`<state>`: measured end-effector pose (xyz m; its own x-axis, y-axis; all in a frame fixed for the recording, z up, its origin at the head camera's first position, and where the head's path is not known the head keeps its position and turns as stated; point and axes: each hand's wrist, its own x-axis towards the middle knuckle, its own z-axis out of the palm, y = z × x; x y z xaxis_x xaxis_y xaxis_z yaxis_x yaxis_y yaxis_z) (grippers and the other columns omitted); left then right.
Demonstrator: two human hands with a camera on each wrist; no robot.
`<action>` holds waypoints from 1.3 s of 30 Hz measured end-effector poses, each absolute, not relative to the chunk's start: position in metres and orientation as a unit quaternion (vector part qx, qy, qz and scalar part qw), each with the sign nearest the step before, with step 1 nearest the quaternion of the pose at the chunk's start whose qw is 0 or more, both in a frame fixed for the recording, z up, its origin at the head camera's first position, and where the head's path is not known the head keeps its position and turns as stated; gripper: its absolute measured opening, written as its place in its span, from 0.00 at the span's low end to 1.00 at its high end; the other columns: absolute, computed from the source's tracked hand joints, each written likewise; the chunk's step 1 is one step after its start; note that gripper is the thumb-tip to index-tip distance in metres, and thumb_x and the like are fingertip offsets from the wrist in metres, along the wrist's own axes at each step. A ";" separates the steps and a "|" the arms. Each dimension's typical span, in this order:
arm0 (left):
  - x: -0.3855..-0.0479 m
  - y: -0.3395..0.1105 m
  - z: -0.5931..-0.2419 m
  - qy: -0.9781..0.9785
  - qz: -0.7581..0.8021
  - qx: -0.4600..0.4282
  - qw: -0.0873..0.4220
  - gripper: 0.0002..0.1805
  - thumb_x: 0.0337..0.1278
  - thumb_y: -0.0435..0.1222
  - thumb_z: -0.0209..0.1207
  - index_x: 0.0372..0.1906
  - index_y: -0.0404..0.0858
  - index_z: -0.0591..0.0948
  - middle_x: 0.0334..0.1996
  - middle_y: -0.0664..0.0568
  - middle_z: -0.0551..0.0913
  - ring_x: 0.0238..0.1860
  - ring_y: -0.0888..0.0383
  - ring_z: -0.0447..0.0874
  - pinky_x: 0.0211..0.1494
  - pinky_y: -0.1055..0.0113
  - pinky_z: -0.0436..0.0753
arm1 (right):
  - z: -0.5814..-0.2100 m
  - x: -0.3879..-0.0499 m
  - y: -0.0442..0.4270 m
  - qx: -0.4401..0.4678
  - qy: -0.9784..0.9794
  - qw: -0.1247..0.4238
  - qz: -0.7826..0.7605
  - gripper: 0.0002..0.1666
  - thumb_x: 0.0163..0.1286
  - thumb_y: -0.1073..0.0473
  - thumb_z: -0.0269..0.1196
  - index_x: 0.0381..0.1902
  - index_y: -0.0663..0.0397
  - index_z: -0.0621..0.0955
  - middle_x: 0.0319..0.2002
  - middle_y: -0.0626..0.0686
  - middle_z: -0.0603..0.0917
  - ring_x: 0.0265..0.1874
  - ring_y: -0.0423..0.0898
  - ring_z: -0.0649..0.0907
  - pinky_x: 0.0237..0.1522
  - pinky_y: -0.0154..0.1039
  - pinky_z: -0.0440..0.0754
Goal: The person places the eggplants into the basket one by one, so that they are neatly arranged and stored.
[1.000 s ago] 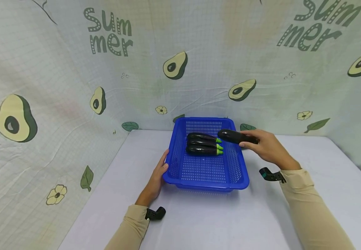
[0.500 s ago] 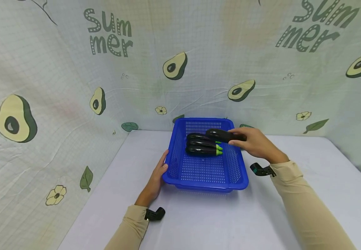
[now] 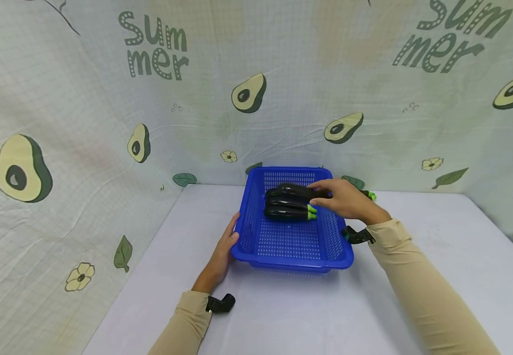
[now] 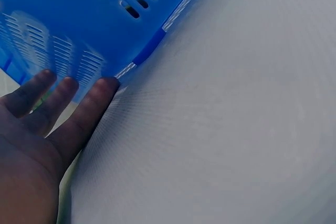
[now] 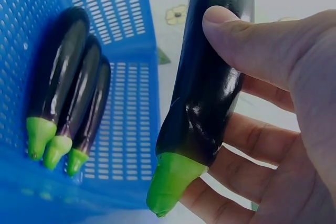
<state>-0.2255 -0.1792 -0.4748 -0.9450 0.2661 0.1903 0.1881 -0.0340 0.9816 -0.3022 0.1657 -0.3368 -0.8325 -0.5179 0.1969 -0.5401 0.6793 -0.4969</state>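
Observation:
In the head view a blue plastic basket (image 3: 291,264) stands on the white table, with three dark eggplants (image 3: 286,213) side by side inside, their green stems to the right. My right hand (image 3: 338,197) holds another eggplant (image 3: 296,191) over the basket, thumb on one side and fingers on the other. That held eggplant (image 5: 210,77) shows its green stem in the right wrist view. My left hand (image 3: 222,251) rests against the basket's left side, its straight fingers (image 4: 86,111) touching the wall in the left wrist view.
Behind my right hand the green stem of a further eggplant (image 3: 370,195) shows, its body mostly hidden. A pale cloth (image 3: 291,123) printed with avocados hangs behind the table (image 3: 256,315). Black straps with small cameras sit on both wrists.
My right hand has moved left with the eggplant, from the basket's right rim to above the eggplants inside. A stem has come into sight behind it. My left hand and the basket stay put.

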 end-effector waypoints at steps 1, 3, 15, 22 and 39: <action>-0.225 -0.179 -0.475 0.695 0.700 0.163 0.028 0.33 0.73 0.52 0.41 0.80 0.64 0.50 0.80 0.57 0.45 0.78 0.48 0.43 0.74 0.37 0.44 | -0.338 -0.303 0.165 0.290 -0.916 0.017 0.278 0.29 0.71 0.50 0.66 0.65 0.56 0.78 0.51 0.57 0.85 0.51 0.53 0.82 0.53 0.56 0.79; -0.225 -0.179 -0.474 0.695 0.699 0.163 0.028 0.33 0.73 0.52 0.41 0.80 0.64 0.50 0.80 0.57 0.45 0.78 0.48 0.43 0.74 0.37 0.44 | -0.338 -0.305 0.162 0.293 -0.914 0.013 0.279 0.29 0.71 0.50 0.66 0.65 0.56 0.78 0.51 0.56 0.85 0.51 0.53 0.83 0.53 0.56 0.79; -0.226 -0.180 -0.475 0.690 0.704 0.166 0.028 0.33 0.74 0.50 0.40 0.80 0.62 0.50 0.80 0.56 0.44 0.78 0.48 0.43 0.74 0.38 0.43 | -0.338 -0.315 0.149 0.305 -0.913 -0.055 0.266 0.27 0.70 0.53 0.67 0.63 0.57 0.79 0.53 0.59 0.85 0.53 0.56 0.83 0.55 0.57 0.79; -0.225 -0.179 -0.474 0.692 0.702 0.166 0.027 0.33 0.74 0.51 0.41 0.80 0.63 0.50 0.80 0.57 0.44 0.78 0.48 0.43 0.74 0.37 0.44 | -0.340 -0.320 0.144 0.308 -0.912 -0.079 0.259 0.26 0.70 0.54 0.67 0.63 0.58 0.79 0.49 0.56 0.86 0.48 0.52 0.84 0.51 0.53 0.81; -0.224 -0.178 -0.473 0.695 0.699 0.167 0.025 0.33 0.74 0.51 0.40 0.80 0.62 0.50 0.80 0.58 0.44 0.78 0.49 0.42 0.75 0.38 0.43 | -0.348 -0.333 0.132 0.318 -0.906 -0.133 0.247 0.26 0.67 0.56 0.69 0.60 0.59 0.81 0.46 0.55 0.87 0.44 0.49 0.85 0.47 0.48 0.82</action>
<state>-0.2238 -0.1784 -0.4729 -0.9426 0.2683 0.1986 0.1973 -0.0322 0.9798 -0.3332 0.1322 -0.3478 -0.7623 -0.6419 -0.0836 -0.5109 0.6759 -0.5311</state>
